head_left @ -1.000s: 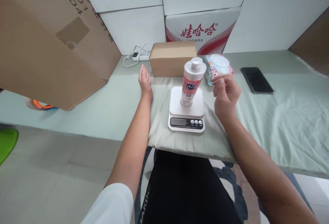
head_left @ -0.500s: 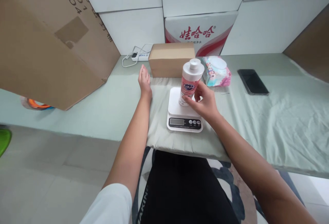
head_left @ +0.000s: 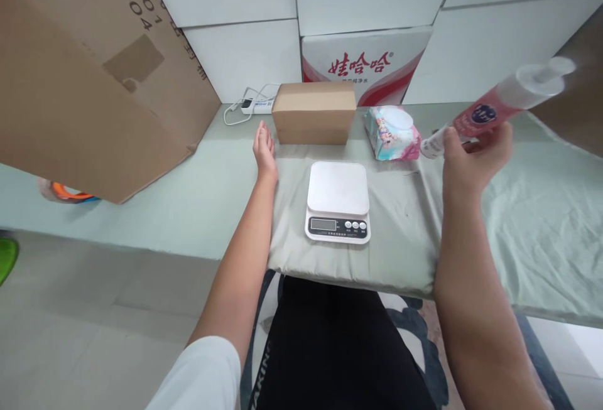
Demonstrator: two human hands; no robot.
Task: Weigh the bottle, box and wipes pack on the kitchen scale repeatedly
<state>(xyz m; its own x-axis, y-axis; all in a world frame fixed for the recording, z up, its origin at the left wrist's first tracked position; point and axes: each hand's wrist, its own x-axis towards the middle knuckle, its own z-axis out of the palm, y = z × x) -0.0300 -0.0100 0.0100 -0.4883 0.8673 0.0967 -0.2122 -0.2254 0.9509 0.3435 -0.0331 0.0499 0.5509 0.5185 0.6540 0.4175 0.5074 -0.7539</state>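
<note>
My right hand (head_left: 473, 162) grips a pink and white bottle (head_left: 499, 105) by its lower half. The bottle is tilted, its white cap pointing up and to the right, in the air above the right part of the table. A white kitchen scale (head_left: 337, 203) sits bare on a folded pale green cloth (head_left: 391, 253) in front of me. My left hand (head_left: 264, 149) rests flat on the table left of the scale, fingers together, holding nothing, close to a small brown cardboard box (head_left: 314, 112).
A pack of wet wipes (head_left: 392, 133) lies right of the small box. Behind stand a red and white carton (head_left: 365, 64) and a power strip with a cable (head_left: 252, 103). A large cardboard box (head_left: 89, 77) overhangs the table's left side.
My right hand reached for the bottle standing on the scale, took hold of it and lifted it away to the right. The scale's plate is now bare. My left hand stayed put.
</note>
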